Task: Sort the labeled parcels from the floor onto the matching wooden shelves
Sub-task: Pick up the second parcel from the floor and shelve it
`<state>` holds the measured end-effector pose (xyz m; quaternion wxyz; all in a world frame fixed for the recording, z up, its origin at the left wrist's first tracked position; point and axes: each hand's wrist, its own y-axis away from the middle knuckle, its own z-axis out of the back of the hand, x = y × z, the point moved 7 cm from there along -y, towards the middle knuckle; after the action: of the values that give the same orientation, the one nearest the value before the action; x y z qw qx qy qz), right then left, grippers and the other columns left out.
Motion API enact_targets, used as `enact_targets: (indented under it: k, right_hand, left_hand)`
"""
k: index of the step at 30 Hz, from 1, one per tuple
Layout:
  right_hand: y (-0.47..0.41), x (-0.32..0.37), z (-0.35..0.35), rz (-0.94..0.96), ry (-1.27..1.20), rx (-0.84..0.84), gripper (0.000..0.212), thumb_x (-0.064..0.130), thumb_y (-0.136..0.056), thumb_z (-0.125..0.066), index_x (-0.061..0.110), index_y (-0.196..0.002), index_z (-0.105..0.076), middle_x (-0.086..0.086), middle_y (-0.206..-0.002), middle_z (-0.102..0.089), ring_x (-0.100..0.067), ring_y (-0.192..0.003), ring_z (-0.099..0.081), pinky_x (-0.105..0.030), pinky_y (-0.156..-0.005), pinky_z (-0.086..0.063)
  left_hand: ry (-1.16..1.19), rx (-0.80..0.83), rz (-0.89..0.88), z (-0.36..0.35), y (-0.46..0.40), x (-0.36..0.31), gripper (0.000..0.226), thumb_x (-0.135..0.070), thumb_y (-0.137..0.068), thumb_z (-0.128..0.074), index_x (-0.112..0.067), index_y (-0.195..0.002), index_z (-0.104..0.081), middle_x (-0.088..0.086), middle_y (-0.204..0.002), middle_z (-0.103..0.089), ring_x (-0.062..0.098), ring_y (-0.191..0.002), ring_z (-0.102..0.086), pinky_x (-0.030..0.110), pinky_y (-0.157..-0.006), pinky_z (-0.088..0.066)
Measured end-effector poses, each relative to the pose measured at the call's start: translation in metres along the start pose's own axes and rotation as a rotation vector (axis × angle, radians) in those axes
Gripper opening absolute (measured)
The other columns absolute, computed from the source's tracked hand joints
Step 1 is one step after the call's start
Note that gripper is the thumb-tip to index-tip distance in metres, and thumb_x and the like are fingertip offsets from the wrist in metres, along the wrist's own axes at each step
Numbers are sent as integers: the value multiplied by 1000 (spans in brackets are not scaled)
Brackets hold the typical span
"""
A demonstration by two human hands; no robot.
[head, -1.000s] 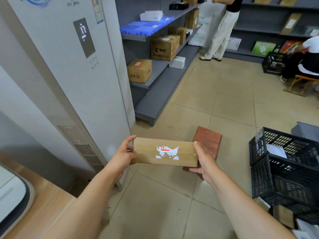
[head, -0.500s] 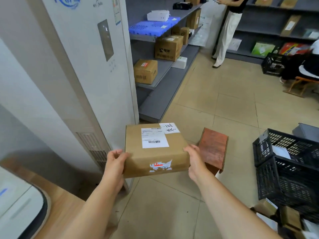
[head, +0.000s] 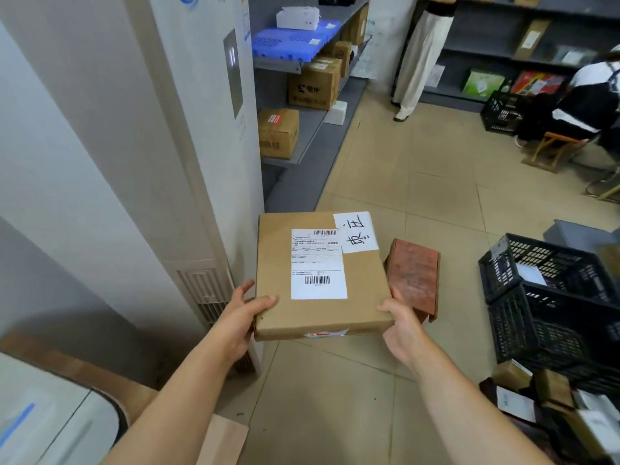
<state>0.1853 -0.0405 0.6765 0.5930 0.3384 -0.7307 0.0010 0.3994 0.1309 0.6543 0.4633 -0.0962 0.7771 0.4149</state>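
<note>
**Currently reading the label: flat parcel held level in both hands**

Both hands are gripping a flat brown cardboard parcel (head: 318, 276) above the tiled floor (head: 419, 182), label side up. The left hand (head: 240, 318) is clamping the near-left corner, thumb lying on top; the right hand (head: 401, 322) is clasping the near-right corner.

- White printed shipping label (head: 318, 263) and white handwritten tag (head: 356, 232) are facing the camera, unobstructed.
- Reddish-brown flat box (head: 414, 276) is lying on the floor just beyond the right hand.
- Grey shelving with cardboard boxes (head: 302, 129) is standing ahead on the left; more grey shelving (head: 503, 58) at the back.

Judgement: keeping thumbs off the labels and the parcel level is helping legibility. Next move probably calls for matching the handwritten tag against a shelf marker; none legible from here.
</note>
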Motion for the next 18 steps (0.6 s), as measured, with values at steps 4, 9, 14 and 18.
enact_targets:
  k: [4,9,14,18]
  right_hand:
    - [12,-12,4,-37,45,8,49,-7,-77,-42,22,-114,-56,3,-85,-73,-19,-81,-62,-32,-69,-46]
    - [36,-11,14,-38,114,16,45,-4,-79,-49,24,-114,-54,1,-89,-72,-16,-77,-65,-32,-66,-48]
    - [70,-7,23,-19,173,67,44,-2,-80,-51,26,-114,-54,1,-94,-71,-16,-82,-64,-32,-69,-48]
    - [103,-6,34,3,198,95,45,-1,-80,-52,24,-117,-52,1,-96,-69,-14,-82,-65,-32,-69,-49]
  left_hand:
    - [-11,75,-46,2,4,-1,91,-8,-64,-75,-27,-139,-28,6,-113,-59,22,-92,-65,27,-65,-51]
    - [-52,174,-76,-3,26,5,94,-3,-63,-76,-30,-139,-27,11,-122,-52,29,-104,-58,36,-78,-49]
    - [-84,185,-143,-9,68,13,91,-2,-67,-73,-26,-141,-27,5,-124,-51,26,-110,-54,37,-89,-46]
    - [-91,155,-194,-10,113,27,94,-11,-57,-72,-26,-139,-28,5,-131,-47,24,-114,-50,35,-91,-44]
